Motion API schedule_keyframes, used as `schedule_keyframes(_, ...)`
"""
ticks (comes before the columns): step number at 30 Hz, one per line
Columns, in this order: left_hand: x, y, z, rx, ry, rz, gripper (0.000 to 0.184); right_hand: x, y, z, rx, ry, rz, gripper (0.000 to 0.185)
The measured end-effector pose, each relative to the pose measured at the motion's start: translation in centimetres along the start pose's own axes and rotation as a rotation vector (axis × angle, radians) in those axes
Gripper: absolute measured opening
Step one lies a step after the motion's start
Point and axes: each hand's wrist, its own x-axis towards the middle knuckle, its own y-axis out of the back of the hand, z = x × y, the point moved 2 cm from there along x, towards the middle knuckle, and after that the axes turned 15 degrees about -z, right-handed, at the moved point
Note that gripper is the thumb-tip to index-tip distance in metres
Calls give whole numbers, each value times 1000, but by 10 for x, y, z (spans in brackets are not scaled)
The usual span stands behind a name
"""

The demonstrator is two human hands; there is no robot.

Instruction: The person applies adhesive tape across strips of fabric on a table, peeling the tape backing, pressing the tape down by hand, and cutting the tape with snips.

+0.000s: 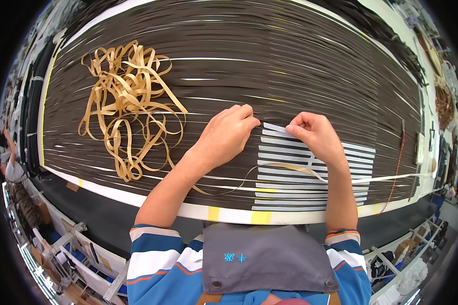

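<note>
Dark brown flat strips (213,76) lie side by side along the table. On the near part of them several short pale grey strips (315,198) rest in parallel rows. My right hand (318,140) pinches the farthest pale grey strip (275,127) between thumb and forefinger. Just left of that strip's end, my left hand (229,133) is closed with thumb and fingertips together over the dark strips; what it grips is too small to make out. A thin white and tan band (285,166) crosses the pale strips and passes by my right wrist.
A loose tangle of tan band (132,96) lies at the left. Toward the right are a red and black cord (399,168) and a pale block (419,147). The white table edge (183,209) carries yellow tape. Another person (12,170) is at far left.
</note>
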Motion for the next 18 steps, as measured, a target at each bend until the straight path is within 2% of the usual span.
schedule_keyframes(18, 0, 1, 4, 62, -9, -5, 23, 6, -2, 7, -58, 27, 54, 21)
